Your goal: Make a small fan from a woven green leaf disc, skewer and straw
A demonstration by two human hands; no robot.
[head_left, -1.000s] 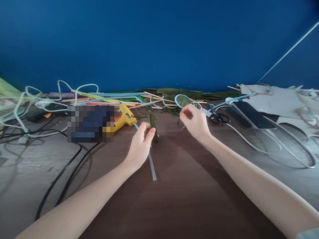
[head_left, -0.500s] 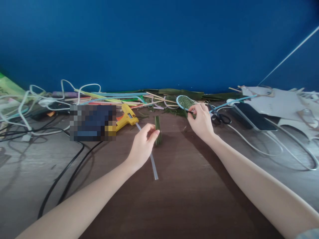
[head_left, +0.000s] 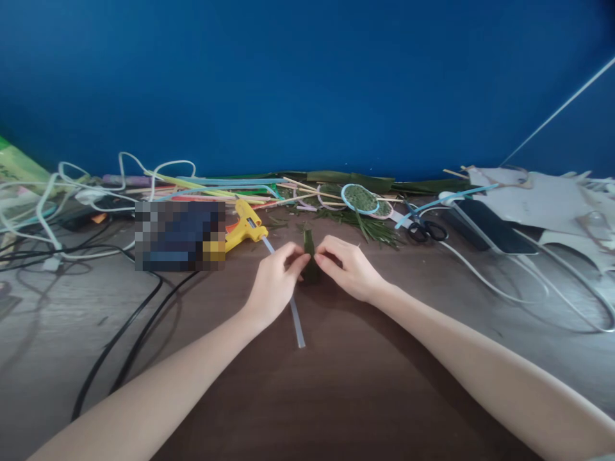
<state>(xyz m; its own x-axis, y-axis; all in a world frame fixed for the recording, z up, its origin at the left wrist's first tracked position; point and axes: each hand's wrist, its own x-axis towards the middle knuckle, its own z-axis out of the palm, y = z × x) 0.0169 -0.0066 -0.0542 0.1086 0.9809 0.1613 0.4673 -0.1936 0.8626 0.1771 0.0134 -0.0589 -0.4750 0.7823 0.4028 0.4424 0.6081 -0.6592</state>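
At the middle of the table, a short upright strip of folded green leaf (head_left: 310,246) stands between my two hands. My left hand (head_left: 273,282) pinches its left side between thumb and fingers. From the right, my right hand (head_left: 350,266) comes in with thumb and fingertips closed at the leaf's other edge. Whether a separate thin strip is in those fingertips is too small to tell. A long translucent glue stick (head_left: 296,323) juts from the yellow glue gun (head_left: 246,229) and passes behind my left hand.
Beyond my hands lie cut green leaf strips (head_left: 377,230), a blue-rimmed oval filled with green bits (head_left: 359,199) and black-handled scissors (head_left: 427,231). A phone (head_left: 494,224) with a white cable sits right. Black cables (head_left: 129,349) and a blurred dark box (head_left: 180,237) are left.
My right hand has moved left and nearer, from the heap of cut leaf strips to the leaf in my left hand. My left hand has stayed nearly in place.
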